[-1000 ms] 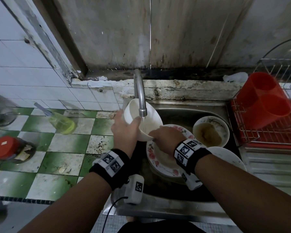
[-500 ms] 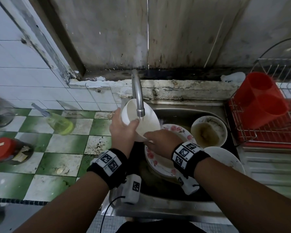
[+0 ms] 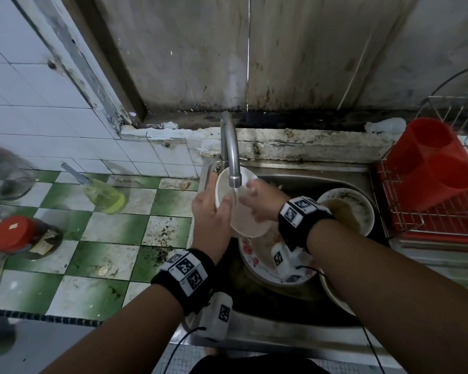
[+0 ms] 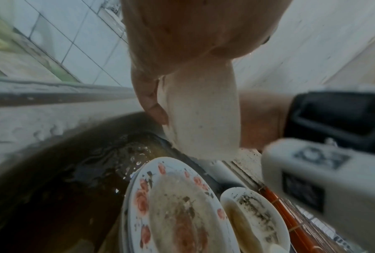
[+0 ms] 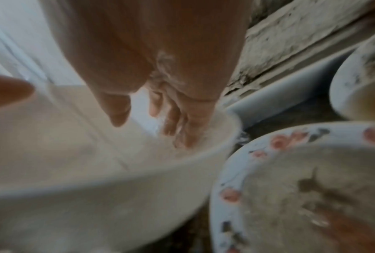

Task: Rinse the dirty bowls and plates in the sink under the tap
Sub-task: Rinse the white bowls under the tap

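Under the tap (image 3: 231,155), the white bowl (image 3: 245,217) now sits tilted in the stream above the sink (image 3: 295,182), further turned than half a second ago. Left hand (image 3: 212,211) grips its rim, thumb inside. Right hand (image 3: 262,199) has moved from the near edge into the bowl, fingers (image 5: 178,119) loosely spread, rubbing the wall. Judgement: first bowl mid-rinse; floral plate (image 3: 254,259) and soiled bowl (image 3: 346,210) wait below, untouched.
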